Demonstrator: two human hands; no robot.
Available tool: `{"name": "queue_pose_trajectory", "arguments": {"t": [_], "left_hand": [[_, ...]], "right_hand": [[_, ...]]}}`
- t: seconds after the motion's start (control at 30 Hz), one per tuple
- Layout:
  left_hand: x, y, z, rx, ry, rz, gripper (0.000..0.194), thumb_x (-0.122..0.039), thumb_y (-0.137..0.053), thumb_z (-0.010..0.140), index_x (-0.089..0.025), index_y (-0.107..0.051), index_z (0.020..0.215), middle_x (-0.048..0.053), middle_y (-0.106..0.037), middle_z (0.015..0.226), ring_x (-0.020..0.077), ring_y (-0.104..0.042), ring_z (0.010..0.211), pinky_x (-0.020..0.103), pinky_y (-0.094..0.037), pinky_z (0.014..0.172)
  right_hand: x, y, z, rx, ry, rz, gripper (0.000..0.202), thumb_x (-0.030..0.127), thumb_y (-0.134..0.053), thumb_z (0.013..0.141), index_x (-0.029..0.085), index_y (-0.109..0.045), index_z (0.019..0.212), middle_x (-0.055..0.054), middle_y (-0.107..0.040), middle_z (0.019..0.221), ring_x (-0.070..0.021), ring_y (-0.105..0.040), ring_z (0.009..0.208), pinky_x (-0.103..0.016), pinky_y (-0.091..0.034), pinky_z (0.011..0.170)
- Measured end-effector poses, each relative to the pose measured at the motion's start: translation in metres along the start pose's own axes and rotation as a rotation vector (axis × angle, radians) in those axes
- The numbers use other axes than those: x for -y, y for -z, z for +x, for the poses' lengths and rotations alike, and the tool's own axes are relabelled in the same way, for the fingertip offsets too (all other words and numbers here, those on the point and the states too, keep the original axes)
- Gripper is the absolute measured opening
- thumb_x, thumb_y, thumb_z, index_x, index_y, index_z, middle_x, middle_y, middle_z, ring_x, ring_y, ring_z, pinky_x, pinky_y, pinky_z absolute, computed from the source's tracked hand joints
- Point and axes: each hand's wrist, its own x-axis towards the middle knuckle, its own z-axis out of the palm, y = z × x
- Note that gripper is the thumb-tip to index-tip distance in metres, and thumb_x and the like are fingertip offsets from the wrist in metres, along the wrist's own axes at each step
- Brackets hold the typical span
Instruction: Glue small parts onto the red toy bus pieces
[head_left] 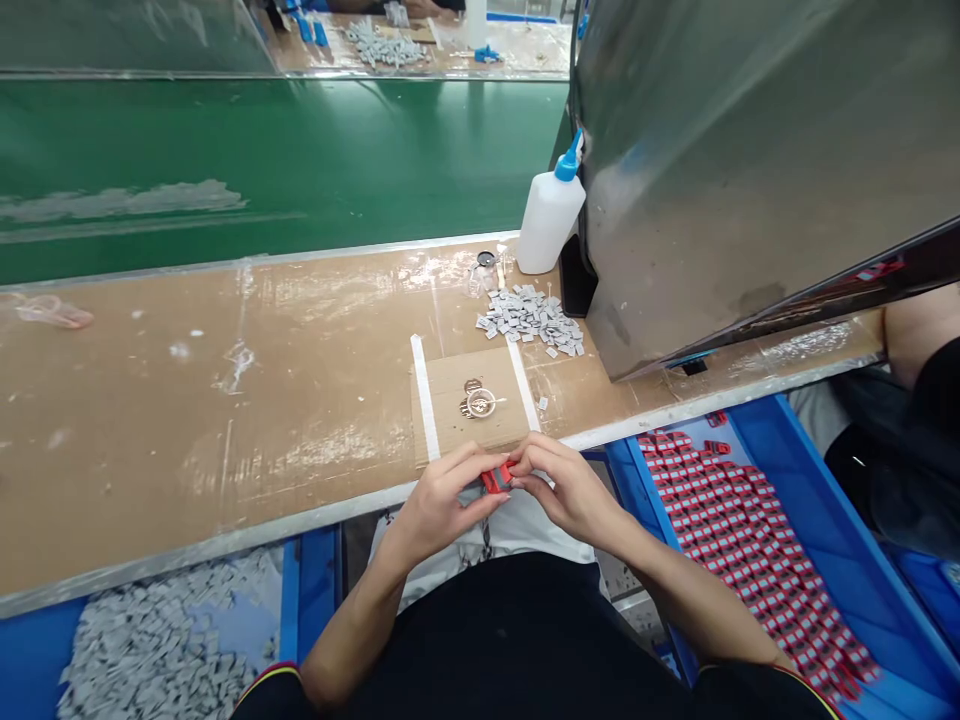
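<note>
A small red part with a dark grey middle [497,479] is held just off the table's front edge. My left hand [448,500] pinches it from the left, thumb below and fingers above. On its right side, the fingertips of my right hand [559,482] are closed against it; whether they hold anything else is too small to tell. Beyond my hands lies a cardboard piece [450,375] taped down with white strips. A small round cup [481,403] with a thin stick rests on it beside dark brown stains.
Grey pieces [531,318] lie heaped near a white bottle [550,222]. Blue bins hold red parts [742,540] at right and grey pieces [161,640] at left. A large metal panel [735,160] stands right. Behind runs a green belt [300,160]. Another person's arm [922,330] shows far right.
</note>
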Motion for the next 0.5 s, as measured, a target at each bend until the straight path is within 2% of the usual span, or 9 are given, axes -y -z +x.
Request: {"name": "queue_pose_trajectory", "arguments": {"t": [0.07, 0.2, 0.37, 0.5], "left_hand": [[0.0, -0.002, -0.001, 0.009, -0.011, 0.023, 0.028, -0.023, -0.066, 0.097, -0.017, -0.066, 0.123, 0.006, -0.068, 0.092, 0.0168, -0.068, 0.078, 0.027, -0.058, 0.072], [-0.001, -0.005, 0.001, 0.057, -0.031, 0.057, 0.026, -0.025, -0.063, 0.098, -0.018, -0.066, 0.124, 0.004, -0.065, 0.087, 0.017, -0.065, 0.073, 0.026, -0.056, 0.066], [-0.001, -0.005, 0.009, 0.078, -0.05, -0.013, 0.028, -0.026, -0.065, 0.097, -0.019, -0.067, 0.124, 0.004, -0.066, 0.087, 0.0159, -0.065, 0.072, 0.026, -0.057, 0.068], [0.001, -0.006, 0.011, 0.062, -0.013, -0.041, 0.027, -0.028, -0.069, 0.095, -0.019, -0.069, 0.121, 0.004, -0.068, 0.087, 0.0164, -0.066, 0.074, 0.028, -0.058, 0.07]], "right_hand": [[-0.005, -0.005, -0.003, -0.046, -0.005, 0.009, 0.02, 0.017, -0.053, 0.1, 0.021, -0.055, 0.081, -0.004, -0.061, 0.086, -0.0189, -0.06, 0.08, -0.03, -0.046, 0.071], [-0.009, -0.009, -0.009, -0.086, -0.05, 0.08, 0.027, 0.028, -0.055, 0.102, 0.021, -0.054, 0.076, -0.003, -0.059, 0.082, -0.0182, -0.059, 0.077, -0.029, -0.046, 0.068], [-0.004, -0.001, -0.015, -0.092, -0.074, 0.139, 0.016, 0.028, -0.059, 0.1, 0.022, -0.063, 0.086, -0.007, -0.067, 0.093, -0.0205, -0.065, 0.088, -0.033, -0.051, 0.078], [-0.006, 0.001, -0.017, -0.109, -0.085, 0.146, 0.012, 0.024, -0.059, 0.099, 0.022, -0.062, 0.088, -0.008, -0.068, 0.097, -0.0214, -0.066, 0.094, -0.035, -0.052, 0.083]]}}
